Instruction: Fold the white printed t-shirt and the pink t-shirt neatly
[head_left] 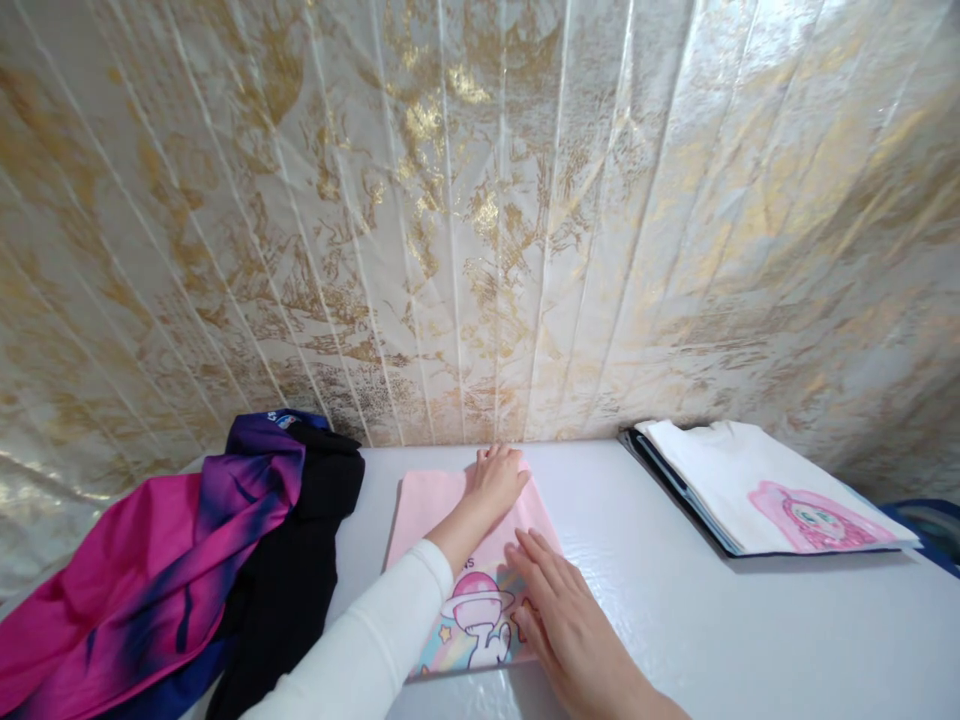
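A folded pink T-shirt (429, 505) lies flat on the table in front of me. Its lower half carries a cartoon print of a pink ringed planet, a white figure and stars. Over its far right edge, my left hand (496, 482) rests palm down with the fingers apart and slightly bent. Nearer to me, my right hand (559, 610) lies open along the shirt's right side, fingers stretched over the print and hiding part of it. My left forearm, in a white sleeve, covers the shirt's left side.
On the left, a loose heap of pink, purple and black clothing (247, 530) lies on the white table (675, 640). A stack of folded shirts (720, 480) stands at right, a white one on top. Behind hangs a gold-patterned silvery curtain (480, 220); dark blue fabric (926, 525) shows far right.
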